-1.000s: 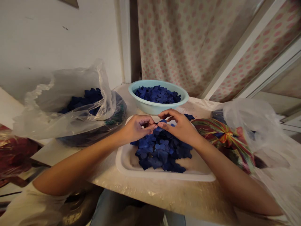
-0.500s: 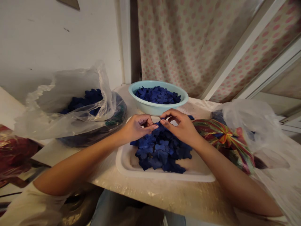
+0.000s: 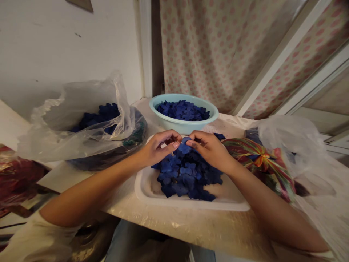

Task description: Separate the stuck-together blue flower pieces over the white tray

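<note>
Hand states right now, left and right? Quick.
Left hand: closed, fingers curled; can't tell if holding anything.
Right hand: closed, fingers pinched next to a blue flower cutout; can't tell if gripping it.

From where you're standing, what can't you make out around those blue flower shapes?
Head view only:
Left hand and right hand: their fingers hide whether either holds a flower shape.
Left plastic bag: its cloudy film blurs the shapes inside.
Striped bundle: its wrapping hides what is inside.
</note>
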Available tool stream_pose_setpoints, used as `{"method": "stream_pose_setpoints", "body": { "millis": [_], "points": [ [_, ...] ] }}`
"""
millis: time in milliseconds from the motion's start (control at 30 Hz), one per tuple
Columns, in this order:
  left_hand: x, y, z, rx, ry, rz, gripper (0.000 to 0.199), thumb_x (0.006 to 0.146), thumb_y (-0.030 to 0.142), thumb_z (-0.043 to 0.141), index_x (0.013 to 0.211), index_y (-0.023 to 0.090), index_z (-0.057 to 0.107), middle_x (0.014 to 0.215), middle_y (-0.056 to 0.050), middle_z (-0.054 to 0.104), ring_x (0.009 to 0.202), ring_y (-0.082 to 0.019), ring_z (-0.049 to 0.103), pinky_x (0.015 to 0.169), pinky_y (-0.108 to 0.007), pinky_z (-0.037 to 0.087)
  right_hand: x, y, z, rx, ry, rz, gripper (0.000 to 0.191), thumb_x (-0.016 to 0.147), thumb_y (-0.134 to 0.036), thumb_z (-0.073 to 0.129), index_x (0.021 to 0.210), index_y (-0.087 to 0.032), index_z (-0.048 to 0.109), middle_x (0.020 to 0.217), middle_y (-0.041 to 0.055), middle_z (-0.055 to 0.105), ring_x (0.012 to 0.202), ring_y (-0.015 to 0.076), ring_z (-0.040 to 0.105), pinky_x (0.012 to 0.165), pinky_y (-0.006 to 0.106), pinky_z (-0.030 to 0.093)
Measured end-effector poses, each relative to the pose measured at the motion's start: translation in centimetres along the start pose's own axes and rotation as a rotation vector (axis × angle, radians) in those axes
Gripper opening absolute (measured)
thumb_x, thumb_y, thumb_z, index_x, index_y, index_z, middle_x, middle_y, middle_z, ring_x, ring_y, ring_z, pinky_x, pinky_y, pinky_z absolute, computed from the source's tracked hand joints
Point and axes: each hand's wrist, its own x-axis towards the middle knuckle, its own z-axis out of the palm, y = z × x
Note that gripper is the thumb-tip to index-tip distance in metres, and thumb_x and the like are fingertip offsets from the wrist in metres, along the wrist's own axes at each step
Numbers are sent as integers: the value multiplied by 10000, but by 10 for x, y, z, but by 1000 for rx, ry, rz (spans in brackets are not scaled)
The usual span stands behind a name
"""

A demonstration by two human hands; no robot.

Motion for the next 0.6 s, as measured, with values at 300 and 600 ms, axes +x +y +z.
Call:
{"method": "stream_pose_setpoints", "body": {
  "millis": [300,600],
  "points": [
    [1,3,5,93,30,30,198,776,320,570,866,144,566,701,-1,533,624,-93,481,575,-199,401,0,-1,2,12,-41,35,292,832,-352,535,627,-167,439,589,-38,431,573,87,383,543,197,299],
    [8,-5,8,44,313,-110,193,750,317,604,685,142,552,621,14,523,556,-80,464,515,-201,363,1,5,4,104,46,93,285,838,-371,509,649,-159,503,598,-25,449,578,96,401,554,211,322]
  ]
}}
